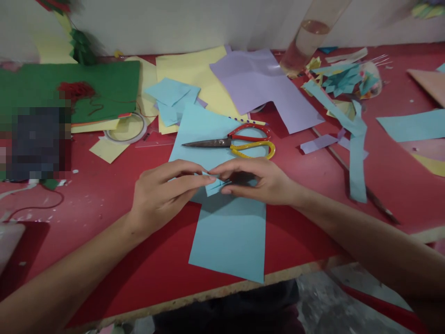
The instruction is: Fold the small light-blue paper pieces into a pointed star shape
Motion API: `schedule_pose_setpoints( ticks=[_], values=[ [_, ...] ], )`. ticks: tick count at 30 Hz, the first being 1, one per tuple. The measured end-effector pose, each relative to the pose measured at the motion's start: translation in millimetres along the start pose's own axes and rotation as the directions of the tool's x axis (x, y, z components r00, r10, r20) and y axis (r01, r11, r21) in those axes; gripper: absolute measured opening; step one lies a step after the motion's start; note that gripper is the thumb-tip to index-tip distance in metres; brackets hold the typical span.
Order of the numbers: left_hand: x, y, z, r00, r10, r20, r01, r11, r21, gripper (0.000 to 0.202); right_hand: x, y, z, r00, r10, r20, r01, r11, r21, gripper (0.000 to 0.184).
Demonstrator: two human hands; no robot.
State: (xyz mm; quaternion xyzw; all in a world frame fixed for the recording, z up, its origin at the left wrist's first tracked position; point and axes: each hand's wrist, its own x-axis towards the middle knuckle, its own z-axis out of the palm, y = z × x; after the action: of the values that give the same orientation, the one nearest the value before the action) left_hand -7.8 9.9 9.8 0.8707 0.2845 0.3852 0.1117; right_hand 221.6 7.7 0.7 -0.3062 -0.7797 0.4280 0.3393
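My left hand (163, 192) and my right hand (255, 181) meet over the red table (114, 260), both pinching one small folded piece of light blue paper (213, 185) between fingertips. Under them lies a large light blue sheet (229, 236) that reaches almost to the table's near edge. Scissors with one red and one yellow handle (236, 141) rest shut on the upper part of that sheet, just beyond my fingers.
A purple sheet (260, 86) and yellow sheets (194, 69) lie behind. Green felt (69, 88) and a tape roll (125, 127) sit at left. A clear glass (308, 39), blue strips (356, 157), paper scraps and a thin stick (368, 192) are at right.
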Motion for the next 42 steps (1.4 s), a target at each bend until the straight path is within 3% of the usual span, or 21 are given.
schedule_pose_setpoints(
  ticks=[5,7,11,14,17,20,23,27,31,36,38,42],
  values=[
    [1,2,1.4,0.984,-0.170,0.051,0.176,0.975,-0.136,0.035,-1,1,0,0.983,-0.007,-0.183,0.005,1.000,-0.012,0.027],
    [2,1,1.5,0.993,-0.096,0.070,0.105,0.985,-0.138,0.031,0,1,-2,0.969,-0.104,-0.226,0.087,0.993,-0.086,0.018],
    [4,1,-0.7,0.990,0.124,0.060,-0.123,0.992,-0.017,0.013,3,0,-2,0.922,-0.344,-0.180,0.311,0.931,-0.190,0.012],
    [4,3,-3.2,0.977,0.205,0.058,-0.210,0.974,0.090,0.014,5,-1,-2,0.916,-0.373,-0.145,0.340,0.916,-0.211,0.014],
    [4,3,-3.2,0.973,0.219,0.068,-0.226,0.967,0.115,0.014,4,-3,-2,0.919,-0.372,-0.134,0.331,0.909,-0.253,0.013],
    [3,3,-0.6,0.987,0.150,0.052,-0.152,0.988,0.038,0.014,3,-2,-2,0.947,-0.286,-0.144,0.253,0.944,-0.211,0.007],
    [3,1,2.4,0.999,0.034,0.032,-0.033,0.999,-0.037,0.007,1,-1,1,0.975,-0.097,-0.199,0.093,0.995,-0.031,0.023],
    [2,-3,3.2,0.997,-0.049,0.056,0.051,0.999,-0.021,0.006,1,1,1,0.952,0.047,-0.304,0.018,0.978,0.208,0.030],
    [2,-17,-1.7,0.988,-0.125,0.087,0.117,0.989,0.086,0.008,4,3,-2,0.930,0.094,-0.356,0.007,0.962,0.272,0.025],
    [9,-44,-15.3,0.970,-0.244,-0.012,0.237,0.926,0.293,0.015,6,2,-2,0.961,0.176,-0.214,-0.130,0.968,0.213,0.008],
    [14,-55,-20.7,0.964,-0.263,-0.037,0.260,0.906,0.334,0.017,6,1,-1,0.967,0.197,-0.160,-0.162,0.965,0.207,0.009],
    [29,-83,-26.6,0.958,-0.275,0.076,0.233,0.909,0.346,0.031,6,2,-2,0.976,0.187,-0.107,-0.164,0.966,0.199,0.011]
  ],
)
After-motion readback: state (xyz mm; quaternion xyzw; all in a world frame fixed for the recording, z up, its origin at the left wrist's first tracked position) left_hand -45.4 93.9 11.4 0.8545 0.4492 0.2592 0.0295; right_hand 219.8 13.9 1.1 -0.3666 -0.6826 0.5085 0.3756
